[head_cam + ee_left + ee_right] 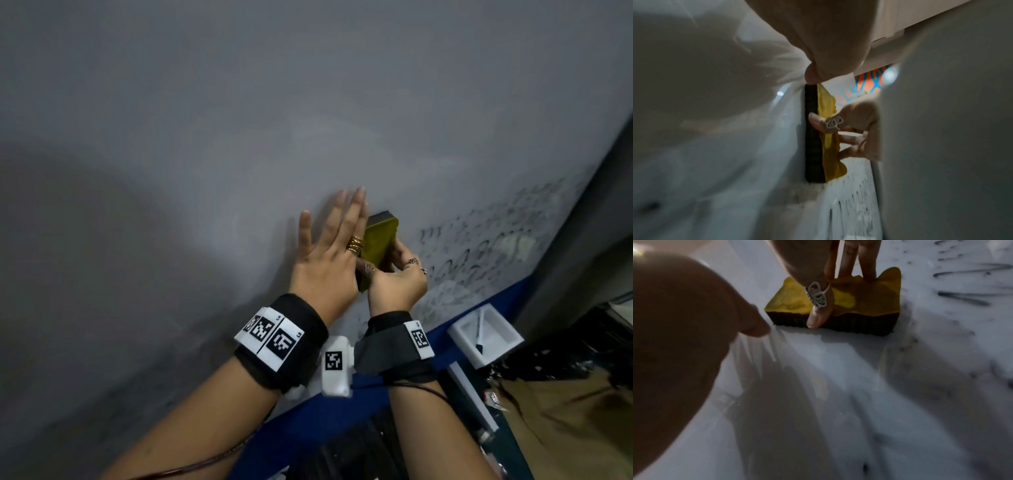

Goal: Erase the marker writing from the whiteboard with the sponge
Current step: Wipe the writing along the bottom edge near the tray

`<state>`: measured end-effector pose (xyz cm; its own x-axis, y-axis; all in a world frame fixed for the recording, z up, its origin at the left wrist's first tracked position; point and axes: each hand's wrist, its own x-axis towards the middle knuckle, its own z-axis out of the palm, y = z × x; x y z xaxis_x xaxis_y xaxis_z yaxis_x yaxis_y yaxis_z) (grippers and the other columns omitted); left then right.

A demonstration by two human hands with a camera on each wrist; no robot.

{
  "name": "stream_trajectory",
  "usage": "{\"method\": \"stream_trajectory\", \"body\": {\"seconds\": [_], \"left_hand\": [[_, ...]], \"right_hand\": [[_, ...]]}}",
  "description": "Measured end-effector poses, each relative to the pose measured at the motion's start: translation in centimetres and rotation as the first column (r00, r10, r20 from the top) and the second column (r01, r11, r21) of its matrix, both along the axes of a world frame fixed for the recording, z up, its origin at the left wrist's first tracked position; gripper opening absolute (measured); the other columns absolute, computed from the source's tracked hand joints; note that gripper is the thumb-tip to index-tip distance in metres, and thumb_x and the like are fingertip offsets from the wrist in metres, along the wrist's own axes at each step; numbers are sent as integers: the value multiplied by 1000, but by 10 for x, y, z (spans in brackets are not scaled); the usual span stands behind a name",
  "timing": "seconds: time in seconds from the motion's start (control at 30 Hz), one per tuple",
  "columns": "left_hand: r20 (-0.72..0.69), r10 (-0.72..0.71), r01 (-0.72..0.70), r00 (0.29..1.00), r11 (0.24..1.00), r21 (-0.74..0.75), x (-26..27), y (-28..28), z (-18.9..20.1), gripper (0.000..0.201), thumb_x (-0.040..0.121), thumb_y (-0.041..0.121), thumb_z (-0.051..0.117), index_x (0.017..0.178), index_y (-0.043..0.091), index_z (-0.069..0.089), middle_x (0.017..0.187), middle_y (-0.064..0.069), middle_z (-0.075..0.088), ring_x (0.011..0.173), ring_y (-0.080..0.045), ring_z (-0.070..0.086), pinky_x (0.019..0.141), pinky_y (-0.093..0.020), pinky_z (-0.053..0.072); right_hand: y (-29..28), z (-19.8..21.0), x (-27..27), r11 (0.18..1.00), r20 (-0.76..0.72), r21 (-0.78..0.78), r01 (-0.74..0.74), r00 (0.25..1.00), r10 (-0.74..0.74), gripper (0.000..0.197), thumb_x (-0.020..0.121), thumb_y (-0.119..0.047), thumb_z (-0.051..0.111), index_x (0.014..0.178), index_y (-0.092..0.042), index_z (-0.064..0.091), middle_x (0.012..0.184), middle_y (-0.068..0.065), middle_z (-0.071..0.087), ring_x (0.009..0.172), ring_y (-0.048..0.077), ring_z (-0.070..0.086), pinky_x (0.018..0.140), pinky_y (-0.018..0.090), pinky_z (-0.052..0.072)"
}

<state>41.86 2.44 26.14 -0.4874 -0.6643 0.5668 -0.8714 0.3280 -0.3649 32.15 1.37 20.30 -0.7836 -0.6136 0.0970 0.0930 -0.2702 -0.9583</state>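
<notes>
The whiteboard [239, 137] fills the head view. Smeared black marker writing [486, 240] covers its lower right part. My right hand [397, 284] grips a yellow sponge [378, 240] and holds its dark scrub side against the board, just left of the writing. My left hand [329, 253] lies flat on the board beside the sponge, fingers straight and spread. In the right wrist view, ringed fingers [820, 305] press into the sponge [859, 301], and the marker strokes [972, 296] lie to its right. The left wrist view shows the sponge [813, 138] edge-on against the board.
A blue frame edge [342, 407] runs along the bottom of the board. A white tray [484, 334] holding a marker hangs at the lower right. A dark upright panel [582, 240] borders the board on the right. Cluttered dark items lie below.
</notes>
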Motion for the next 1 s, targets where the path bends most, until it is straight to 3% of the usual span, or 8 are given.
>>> {"method": "stream_trajectory", "body": {"seconds": [0.13,0.23,0.3,0.53,0.63,0.77,0.9,1.0], "left_hand": [[11,59,-59,998,998,9,-9,-10,-13,78,86,33,44,152,15,6,159,-2,-2,145,-22,-9,103,-61,-19],[-14,64,-65,998,997,-30,-11,-13,-18,77,81,20,33,153,18,5,160,0,-3,145,-20,-13,102,-60,-22],[-28,62,-63,998,997,-43,-12,-16,-22,84,77,18,41,153,19,5,159,1,-8,144,-20,-16,102,-61,-22],[-187,106,-118,977,991,-57,-39,-22,-37,76,85,36,42,151,33,4,155,-3,-27,142,-27,-24,97,-61,-27],[-256,104,-130,961,987,-89,-58,-25,-37,74,83,37,42,150,34,12,155,-3,-26,142,-27,-23,101,-59,-25],[-138,20,-34,990,994,-100,-84,-33,-32,70,84,39,40,150,33,17,157,-2,-19,144,-26,-19,102,-59,-24],[-31,-50,48,998,998,-43,-123,-42,-22,81,84,36,44,153,26,2,157,-5,-16,144,-26,-18,101,-62,-18],[-90,-31,30,995,999,-9,-145,-54,-21,82,83,30,41,152,26,-3,158,-1,-17,144,-23,-16,102,-65,-10]], "right_hand": [[-4,-5,-14,1000,-49,2,-17,999,17,73,45,5,88,111,-14,66,103,4,66,90,7,65,81,23,54],[-7,-4,-24,1000,-103,1,-3,995,3,72,45,4,89,111,-15,67,97,-6,64,87,2,63,80,19,53],[-13,-1,-41,999,-82,-24,36,996,-38,71,48,4,88,114,-12,65,101,-1,65,91,6,63,83,20,53],[-29,3,-104,999,-187,10,52,981,-49,70,46,-9,91,111,-9,64,105,5,64,92,10,61,74,8,50],[-33,0,-118,998,-225,-16,56,973,-58,68,49,-4,89,113,-7,63,105,2,61,92,5,58,79,10,50],[-44,1,-156,995,-200,-30,99,974,-103,68,51,-2,88,114,-8,62,109,6,61,91,3,57,81,14,52],[-49,-3,-174,997,-267,-41,62,961,-71,67,48,-3,89,109,-9,63,105,3,60,87,-6,56,76,7,50],[-54,-4,-185,996,-328,-78,51,942,-74,68,48,1,88,111,-8,64,99,-9,56,87,-12,56,81,15,51]]}}
